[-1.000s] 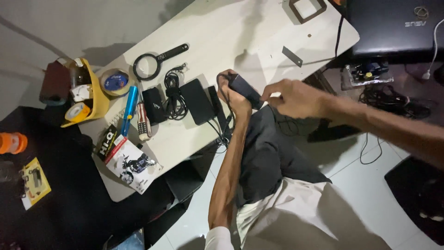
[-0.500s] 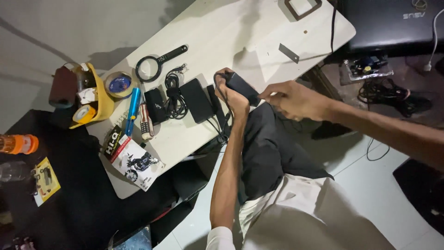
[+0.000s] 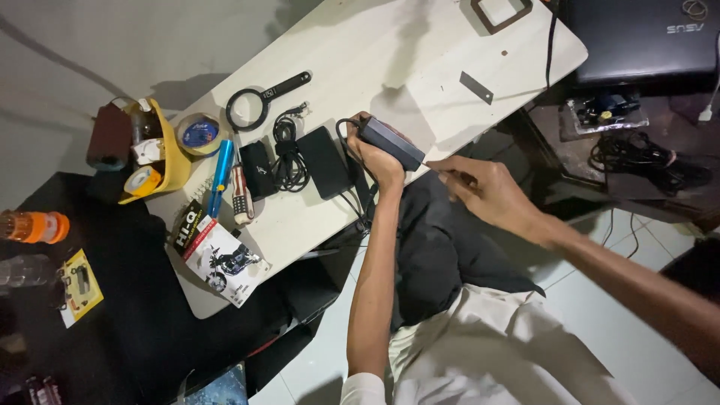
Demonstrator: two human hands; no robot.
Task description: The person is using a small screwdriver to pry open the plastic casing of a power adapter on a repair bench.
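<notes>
Left hand is wrapped around a dark power adapter brick, held just over the near edge of the white table. The brick's long axis runs approx. 10 to 4 o'clock. Right hand lies at 4 o'clock from the brick, fingers pinched on a thin tool, prob. a small screwdriver, w/ its tip at the brick's near end. A second black adapter lies flat at 9 o'clock.
</notes>
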